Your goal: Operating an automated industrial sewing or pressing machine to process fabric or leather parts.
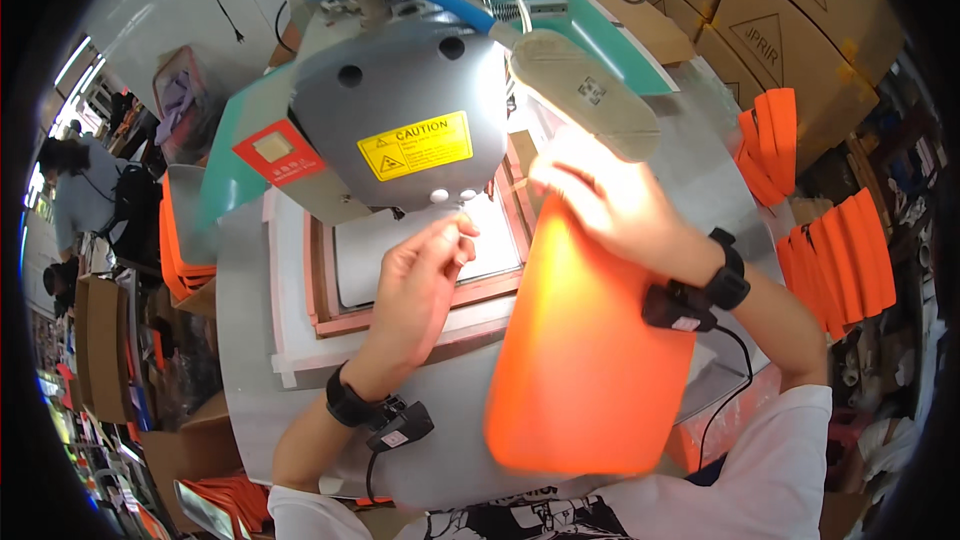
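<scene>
Because the orange panel [595, 370] is gripped only at its far end, its broad near end could swing and knock something as the wrist turns. It lies right of the middle, slanting toward the person's body and overlapping the near right corner of the pink-edged frame [375, 323]. The right hand [615, 195] has its fingers bent over the panel's far end, closed on it, though glare hides the exact pinch; a slipping fingertip could let it drop. The left hand [425, 275] has its fingers curled in, tips near the thumb, above the grey plate [375, 270] inside the frame; whether they pinch anything thin, I cannot tell. Those fingertips sit just beside the near edge of the grey machine head [400, 80], so any movement of that head could trap them. The oblong lamp [585, 95] reaches over the right hand, and a quick lift could bump it. Farther right, the black cable [748, 370] loops from the wrist camera [680, 310] beside the panel and might snag its edge.
</scene>
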Tool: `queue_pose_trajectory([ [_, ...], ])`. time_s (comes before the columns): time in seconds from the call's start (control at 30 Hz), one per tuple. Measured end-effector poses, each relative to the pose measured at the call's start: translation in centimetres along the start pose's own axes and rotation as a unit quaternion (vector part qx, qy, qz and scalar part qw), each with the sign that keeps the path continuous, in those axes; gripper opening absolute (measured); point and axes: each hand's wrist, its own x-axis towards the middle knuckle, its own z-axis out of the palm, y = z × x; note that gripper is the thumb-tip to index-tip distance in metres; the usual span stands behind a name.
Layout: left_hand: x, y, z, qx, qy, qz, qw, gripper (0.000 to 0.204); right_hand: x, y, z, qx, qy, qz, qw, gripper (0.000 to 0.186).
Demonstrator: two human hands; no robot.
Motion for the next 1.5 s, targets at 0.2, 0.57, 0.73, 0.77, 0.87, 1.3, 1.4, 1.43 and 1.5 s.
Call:
queue_pose_trajectory([
  [0.2,0.1,0.0,-1.0,0.024,0.002,-0.049,0.999,0.019,1.4,4.7,1.8,0.021,-0.016,0.147,0.989,0.015],
  [0.57,-8.6,3.0,-1.8,0.204,-0.130,-0.262,0.934,0.059,-3.7,6.0,-9.1,0.037,-0.237,0.406,0.882,0.048],
  [0.73,-9.0,1.2,-1.7,0.103,-0.152,-0.254,0.950,0.063,-5.5,4.3,-8.4,0.065,-0.283,0.456,0.841,0.048],
  [0.77,-9.2,1.3,-1.7,0.117,-0.150,-0.219,0.957,0.058,-6.3,3.6,-8.0,0.070,-0.251,0.450,0.854,0.041],
  [0.87,-9.7,3.3,-3.5,0.099,-0.105,-0.179,0.973,0.056,-7.1,1.0,-7.2,0.184,-0.228,0.414,0.862,0.050],
  [1.3,-9.2,6.1,-6.9,0.031,0.076,-0.186,0.979,0.053,-7.8,-6.5,-5.6,0.294,-0.060,0.390,0.870,0.050],
  [1.4,-9.9,6.5,-6.7,0.035,0.198,-0.222,0.954,0.047,-7.7,-7.1,-5.6,0.287,-0.058,0.381,0.877,0.049],
  [1.43,-9.5,6.3,-6.7,0.032,0.211,-0.219,0.952,0.046,-7.8,-7.4,-5.6,0.282,-0.055,0.380,0.880,0.049],
  [1.5,-8.9,5.5,-6.7,-0.002,0.292,-0.215,0.932,0.042,-8.0,-7.6,-5.5,0.272,-0.049,0.376,0.884,0.049],
])
